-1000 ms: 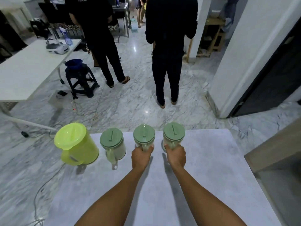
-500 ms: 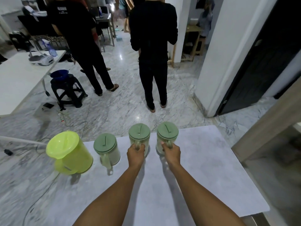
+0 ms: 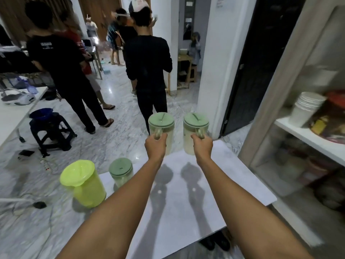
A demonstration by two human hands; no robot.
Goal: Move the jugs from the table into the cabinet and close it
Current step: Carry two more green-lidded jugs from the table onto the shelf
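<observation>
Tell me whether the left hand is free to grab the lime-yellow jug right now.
Probably not: the left hand is closed around the handle of a green-lidded jug held off the table, while the lime-yellow jug stands lower left, untouched.

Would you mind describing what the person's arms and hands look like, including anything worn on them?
Both forearms are bare right down to the bottom of the picture: no sleeves show. The left hand and right hand wear no gloves, and no watch, bracelet or ring is visible. No markings can be made out on either arm.
</observation>
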